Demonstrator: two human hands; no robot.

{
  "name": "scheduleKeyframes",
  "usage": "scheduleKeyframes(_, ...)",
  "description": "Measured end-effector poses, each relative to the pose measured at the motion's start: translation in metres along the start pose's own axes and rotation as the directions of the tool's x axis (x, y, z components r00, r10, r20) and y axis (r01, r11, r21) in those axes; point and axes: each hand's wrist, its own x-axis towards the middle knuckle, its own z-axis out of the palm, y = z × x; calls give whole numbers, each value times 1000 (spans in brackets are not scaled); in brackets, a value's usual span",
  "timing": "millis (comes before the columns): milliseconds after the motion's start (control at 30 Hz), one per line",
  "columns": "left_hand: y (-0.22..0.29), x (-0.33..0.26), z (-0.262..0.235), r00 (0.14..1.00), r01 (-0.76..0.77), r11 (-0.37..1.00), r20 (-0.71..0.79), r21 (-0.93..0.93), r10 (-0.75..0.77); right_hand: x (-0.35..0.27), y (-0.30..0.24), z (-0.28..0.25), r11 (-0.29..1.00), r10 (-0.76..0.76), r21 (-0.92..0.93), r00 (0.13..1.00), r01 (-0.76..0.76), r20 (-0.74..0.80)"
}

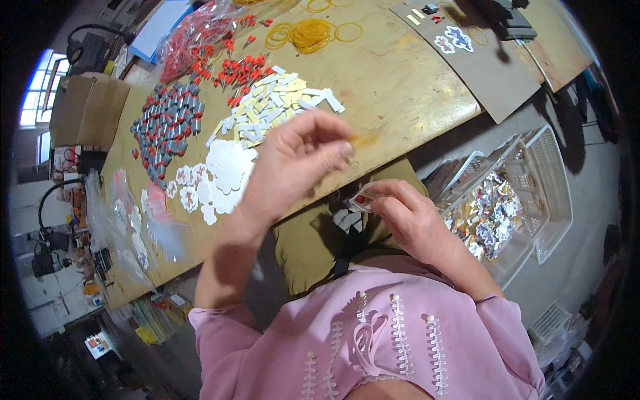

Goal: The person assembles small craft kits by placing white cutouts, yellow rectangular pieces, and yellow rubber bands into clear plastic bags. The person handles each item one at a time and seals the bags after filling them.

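My left hand [300, 160] hovers over the table's near edge, just in front of a heap of white and cream foam strips [267, 107]. Its fingers curl toward the thumb in a pinch; whatever may be between the tips is too small or hidden to make out. Over my lap, my right hand [410, 220] pinches a small clear plastic bag [360, 200] with something red inside. Left of the strips lie grey cylinders with red parts [170, 123]. White scalloped cards [230, 167] and small printed cutouts [190, 187] rest nearer to me.
Beyond lie red-tipped small parts [243, 73], a plastic bag of red pieces [183, 53] and yellow rubber bands [310, 35]. A grey board [480, 73] overhangs the table at right. Below it, a white plastic basket [543, 193] holds many filled packets [490, 213]. Clear bags [123, 220] lie at left.
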Motion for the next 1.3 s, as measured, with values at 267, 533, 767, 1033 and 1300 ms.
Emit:
scheduleKeyframes(267, -59, -72, 25, 997, -17, 984, -74, -178, 4, 4, -16, 17, 998, -42, 50, 996, 38, 85)
scheduleKeyframes(533, -70, -98, 20, 883, -278, 555, -18, 784, 468, 4, -26, 27, 994, -66, 100, 984, 50, 166)
scheduleKeyframes(767, -60, -120, 3, 968, -223, 456, 142, 862, 205, 0, -26, 36, 991, -66, 133, 962, 31, 265)
scheduleKeyframes(1033, -55, -122, 7, 960, -248, 347, 179, 905, 217, -1, -33, 43, 990, -97, 123, 949, 62, 299)
scheduleKeyframes(1300, -67, -119, -3, 934, -249, 633, 8, 733, 358, 4, -31, 43, 978, -151, 175, 967, 115, 207)
